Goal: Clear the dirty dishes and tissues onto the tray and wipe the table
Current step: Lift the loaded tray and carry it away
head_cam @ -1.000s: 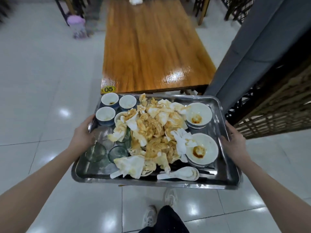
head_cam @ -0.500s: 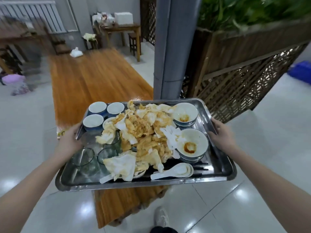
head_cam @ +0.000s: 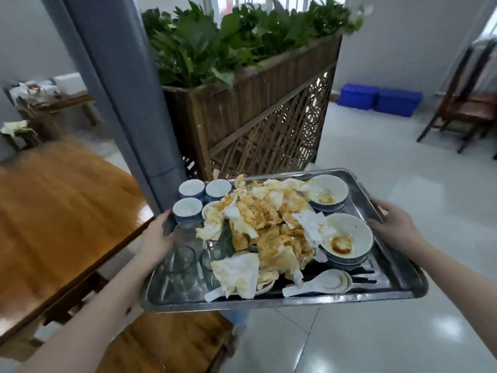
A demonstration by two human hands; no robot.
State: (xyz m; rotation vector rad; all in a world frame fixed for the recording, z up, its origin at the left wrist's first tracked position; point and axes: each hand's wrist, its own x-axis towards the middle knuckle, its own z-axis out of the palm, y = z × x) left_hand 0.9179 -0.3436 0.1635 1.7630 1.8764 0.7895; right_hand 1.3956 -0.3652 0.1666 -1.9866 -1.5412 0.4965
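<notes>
Tiled floor (head_cam: 376, 184) lies ahead of the grips — left hand (head_cam: 156, 242) and right hand (head_cam: 395, 227) each clasp a tray (head_cam: 322, 298) edge, tissues (head_cam: 258, 227) heaped between — evidently the carry-off step, requiring level transport next.

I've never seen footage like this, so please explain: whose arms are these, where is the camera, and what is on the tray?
No machine here: these are a person's bare arms, filmed by one wide-angle camera worn on their head, looking forward and down. The left hand and right hand each grip a side of a metal tray, held in the air beside a wooden table. On the tray lie a heap of stained tissues, dirty bowls, three small cups, some glasses and white spoons.
</notes>
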